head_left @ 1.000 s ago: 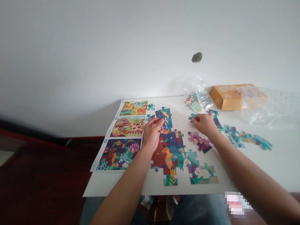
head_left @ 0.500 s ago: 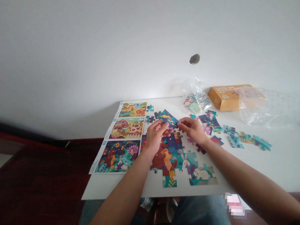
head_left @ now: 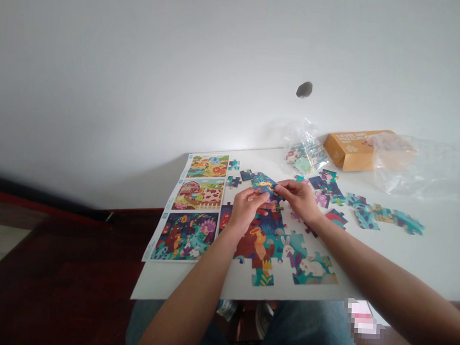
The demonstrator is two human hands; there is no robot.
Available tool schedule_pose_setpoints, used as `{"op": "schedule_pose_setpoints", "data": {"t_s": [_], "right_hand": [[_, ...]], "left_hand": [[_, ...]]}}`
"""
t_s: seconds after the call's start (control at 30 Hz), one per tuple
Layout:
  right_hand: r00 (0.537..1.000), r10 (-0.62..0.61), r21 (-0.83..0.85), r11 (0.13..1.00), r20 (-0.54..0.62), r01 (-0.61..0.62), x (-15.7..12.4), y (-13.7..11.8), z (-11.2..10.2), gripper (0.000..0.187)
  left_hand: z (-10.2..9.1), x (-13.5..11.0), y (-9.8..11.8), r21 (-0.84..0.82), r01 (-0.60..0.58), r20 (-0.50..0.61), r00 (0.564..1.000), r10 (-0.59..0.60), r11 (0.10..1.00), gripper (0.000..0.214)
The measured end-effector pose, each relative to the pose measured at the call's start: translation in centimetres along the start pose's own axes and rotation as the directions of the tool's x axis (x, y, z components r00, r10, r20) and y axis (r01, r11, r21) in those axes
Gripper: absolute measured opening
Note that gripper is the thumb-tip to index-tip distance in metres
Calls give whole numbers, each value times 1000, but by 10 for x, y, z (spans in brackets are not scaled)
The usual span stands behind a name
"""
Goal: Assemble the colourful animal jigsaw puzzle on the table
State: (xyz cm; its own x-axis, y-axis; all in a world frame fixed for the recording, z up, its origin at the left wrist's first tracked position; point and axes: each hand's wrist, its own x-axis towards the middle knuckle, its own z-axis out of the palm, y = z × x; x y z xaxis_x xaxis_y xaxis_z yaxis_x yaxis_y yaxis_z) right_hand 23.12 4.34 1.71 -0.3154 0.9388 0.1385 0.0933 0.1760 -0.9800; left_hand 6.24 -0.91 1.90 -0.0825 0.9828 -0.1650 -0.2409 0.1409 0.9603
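Observation:
Between my two hands, a dark blue puzzle piece (head_left: 263,183) with yellow marks is held above the table. My left hand (head_left: 249,208) pinches its near side, and my right hand (head_left: 298,197) grips its right corner between thumb and fingers. Below them lies a partly joined jigsaw puzzle (head_left: 263,241) with a brown bear, an orange animal and white rabbits; my hands hide its upper part. Left of it is a picture sheet (head_left: 190,237) with three printed scenes. Loose puzzle pieces (head_left: 323,184) lie to the right of my right hand.
At the back stand a clear bag of puzzle pieces (head_left: 306,154) and an orange puzzle box (head_left: 353,152), with an empty plastic bag (head_left: 413,168) partly over it. More joined pieces (head_left: 382,214) rest on the white table (head_left: 386,260) at the right. A wall (head_left: 180,79) rises behind.
The held piece has tilted and come slightly lower, its top corner no longer standing so high. Both hands still grip it. The whole view has shifted a little.

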Motion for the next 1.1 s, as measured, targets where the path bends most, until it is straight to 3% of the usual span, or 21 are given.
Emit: {"op": "schedule_pose_setpoints", "data": {"t_s": [0.53,0.67,0.73,0.8,0.93,1.0,1.1], "right_hand": [[997,21,6,1000,79,-22,-1,-6,-3,46],[999,17,-47,999,36,-15,2,-3,-9,47],[1000,28,-61,998,-13,-28,4,-1,-14,47],[999,22,-98,995,-48,-27,7,1,-20,45],[991,-117,-379,922,-58,87,15,6,-32,37],[980,-200,-532,832,-18,160,20,10,-37,32],[972,-228,-654,727,59,210,28,16,-40,29]], "left_hand": [[1,-2,0,153,-12,94,996,-2,988,28],[1,-2,2,156,-11,108,994,-6,988,29],[-3,0,3,152,-40,69,997,30,988,27],[-9,4,3,159,-95,-41,994,103,983,25],[-24,13,-1,244,-180,-270,931,245,953,21],[-28,17,-4,300,-200,-304,907,292,933,17],[-29,18,-7,413,-268,-252,885,392,870,12]]}}
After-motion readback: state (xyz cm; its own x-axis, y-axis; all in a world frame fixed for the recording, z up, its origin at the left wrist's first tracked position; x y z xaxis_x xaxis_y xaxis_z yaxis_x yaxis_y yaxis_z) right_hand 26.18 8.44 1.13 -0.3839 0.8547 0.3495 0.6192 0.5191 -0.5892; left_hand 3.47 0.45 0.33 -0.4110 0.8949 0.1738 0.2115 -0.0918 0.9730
